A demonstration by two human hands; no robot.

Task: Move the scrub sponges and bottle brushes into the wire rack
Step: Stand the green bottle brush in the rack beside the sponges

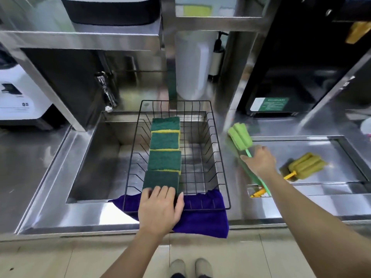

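Note:
A black wire rack (219, 157) sits over the sink, and several green-and-yellow scrub sponges (165, 141) lie in a row down its middle. My left hand (160, 209) rests on the nearest sponge (160, 180) at the rack's front edge, fingers over its top. To the right of the rack, my right hand (260, 162) grips the green handle of a green bottle brush (240, 136), whose foam head is raised and points toward the rack. A yellow bottle brush (306, 165) lies on the steel counter further right.
A purple cloth (202, 219) lies under the rack's front edge. The steel sink (100, 157) has a tap (106, 91) at its back left. A white jug (192, 65) stands behind the rack, and a black machine (291, 67) at the back right. A recessed steel panel (331, 145) holds the yellow brush.

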